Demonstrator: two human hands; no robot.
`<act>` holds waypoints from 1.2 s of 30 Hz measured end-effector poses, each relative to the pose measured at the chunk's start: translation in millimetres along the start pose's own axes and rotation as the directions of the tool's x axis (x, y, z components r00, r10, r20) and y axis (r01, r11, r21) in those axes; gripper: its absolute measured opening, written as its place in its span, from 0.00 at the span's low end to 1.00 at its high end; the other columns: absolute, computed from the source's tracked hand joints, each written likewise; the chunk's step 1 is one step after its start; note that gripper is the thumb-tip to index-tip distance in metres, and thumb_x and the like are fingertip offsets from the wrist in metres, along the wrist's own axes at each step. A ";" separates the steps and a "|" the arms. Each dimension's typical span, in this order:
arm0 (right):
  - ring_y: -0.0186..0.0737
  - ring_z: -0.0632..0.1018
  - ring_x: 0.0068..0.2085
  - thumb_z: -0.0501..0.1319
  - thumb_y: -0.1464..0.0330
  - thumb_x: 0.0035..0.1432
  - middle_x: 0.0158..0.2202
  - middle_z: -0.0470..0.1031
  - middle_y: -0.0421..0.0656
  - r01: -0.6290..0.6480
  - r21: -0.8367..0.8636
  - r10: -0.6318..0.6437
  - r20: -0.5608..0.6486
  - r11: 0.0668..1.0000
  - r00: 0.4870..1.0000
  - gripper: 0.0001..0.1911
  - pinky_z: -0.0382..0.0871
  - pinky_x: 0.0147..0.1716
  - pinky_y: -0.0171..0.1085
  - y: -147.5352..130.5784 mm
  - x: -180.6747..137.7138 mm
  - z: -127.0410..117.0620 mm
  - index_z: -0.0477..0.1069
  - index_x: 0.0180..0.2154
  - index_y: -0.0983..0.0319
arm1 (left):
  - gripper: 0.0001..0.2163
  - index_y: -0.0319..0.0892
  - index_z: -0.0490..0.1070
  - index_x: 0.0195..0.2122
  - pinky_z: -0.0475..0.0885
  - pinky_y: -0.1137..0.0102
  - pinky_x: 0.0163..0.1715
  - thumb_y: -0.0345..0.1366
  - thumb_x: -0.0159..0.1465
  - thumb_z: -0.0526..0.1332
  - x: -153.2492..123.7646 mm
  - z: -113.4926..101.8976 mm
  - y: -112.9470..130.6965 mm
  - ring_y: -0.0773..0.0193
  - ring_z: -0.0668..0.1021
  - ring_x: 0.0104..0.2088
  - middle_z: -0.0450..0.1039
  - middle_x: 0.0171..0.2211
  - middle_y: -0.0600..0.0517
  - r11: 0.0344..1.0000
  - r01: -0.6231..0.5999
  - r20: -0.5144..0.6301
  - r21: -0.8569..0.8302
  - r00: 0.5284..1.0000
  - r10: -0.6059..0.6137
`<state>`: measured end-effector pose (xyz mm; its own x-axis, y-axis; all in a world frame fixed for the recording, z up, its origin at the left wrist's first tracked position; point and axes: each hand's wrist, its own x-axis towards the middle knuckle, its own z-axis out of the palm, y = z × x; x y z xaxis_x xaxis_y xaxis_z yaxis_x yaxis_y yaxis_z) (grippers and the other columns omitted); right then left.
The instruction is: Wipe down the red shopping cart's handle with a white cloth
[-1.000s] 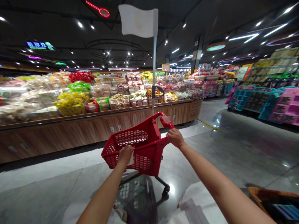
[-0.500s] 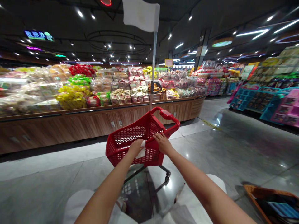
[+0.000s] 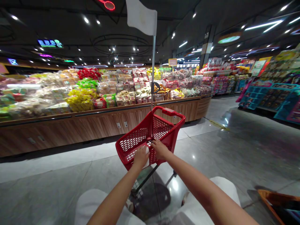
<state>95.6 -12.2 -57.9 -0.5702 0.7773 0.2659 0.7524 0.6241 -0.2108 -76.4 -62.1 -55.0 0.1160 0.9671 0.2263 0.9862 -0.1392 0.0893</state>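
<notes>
A red plastic shopping cart (image 3: 135,140) with a perforated basket stands in front of me, its side rim towards me. My left hand (image 3: 141,156) is closed on a white cloth (image 3: 147,161), partly hidden by the fingers, at the near rim of the basket. Just to its right, my right hand (image 3: 160,149) is curled over the same rim, gripping the cart. From the cart a thin metal pole (image 3: 153,59) rises, carrying a white flag (image 3: 142,17). The cart's handle (image 3: 168,111) lies beyond both hands.
A long wood-panelled counter (image 3: 103,128) heaped with packaged snacks runs behind the cart. Blue display racks (image 3: 255,95) stand to the right. An orange-rimmed container (image 3: 276,197) sits on the shiny floor at lower right, near my knee.
The cart has turned, its handle end swinging away and its basket opening more towards me. Both hands stay at the rim and have shifted slightly. The view has swung a little left.
</notes>
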 end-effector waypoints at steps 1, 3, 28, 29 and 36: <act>0.53 0.51 0.66 0.61 0.75 0.43 0.61 0.60 0.55 0.035 0.039 -0.035 0.002 0.999 0.999 0.37 0.43 0.63 0.51 -6.8 -0.1 9.1 0.61 0.58 0.66 | 0.15 0.39 0.64 0.50 0.65 0.61 0.50 0.35 0.63 0.56 2.4 -0.9 10.4 0.54 0.72 0.50 0.70 0.49 0.42 1.000 0.011 0.012 0.001 1.000 -0.011; 0.54 0.48 0.66 0.61 0.76 0.42 0.61 0.59 0.56 0.055 0.096 -0.052 -0.029 0.994 0.998 0.38 0.43 0.63 0.54 -10.1 -3.8 20.6 0.60 0.58 0.66 | 0.16 0.39 0.64 0.52 0.66 0.61 0.49 0.34 0.62 0.57 2.5 -1.9 20.6 0.54 0.72 0.50 0.70 0.49 0.42 1.000 -0.012 0.043 -0.005 0.999 0.012; 0.53 0.56 0.63 0.59 0.65 0.50 0.59 0.64 0.53 -0.030 0.077 0.023 0.095 0.997 0.995 0.33 0.33 0.62 0.55 -48.1 -62.2 19.1 0.61 0.58 0.64 | 0.21 0.43 0.65 0.52 0.65 0.62 0.53 0.39 0.58 0.64 -24.7 16.2 -0.1 0.57 0.71 0.51 0.71 0.50 0.46 0.851 -0.497 0.158 -0.169 0.839 0.521; 0.53 0.58 0.62 0.59 0.65 0.50 0.57 0.66 0.53 -0.050 0.050 0.046 0.076 0.998 0.996 0.32 0.31 0.62 0.55 -47.4 -68.3 20.8 0.63 0.57 0.64 | 0.21 0.43 0.65 0.52 0.65 0.62 0.53 0.39 0.58 0.64 -23.7 16.8 1.9 0.56 0.72 0.51 0.71 0.50 0.46 0.844 -0.507 0.157 -0.174 0.832 0.533; 0.57 0.60 0.61 0.63 0.64 0.44 0.50 0.72 0.51 -0.094 -0.086 0.103 0.111 0.992 0.988 0.22 0.26 0.61 0.58 2.9 -87.9 -5.9 0.74 0.44 0.60 | 0.14 0.46 0.68 0.46 0.61 0.61 0.57 0.35 0.59 0.64 6.3 4.2 -47.4 0.59 0.70 0.53 0.70 0.50 0.49 0.849 -0.521 0.189 -0.093 0.828 0.529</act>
<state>149.8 -79.2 -76.4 -0.5227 0.8415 0.1367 0.8280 0.5392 -0.1535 -121.9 -48.5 -61.9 0.6396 0.7670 0.0513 0.7655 -0.6416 0.0482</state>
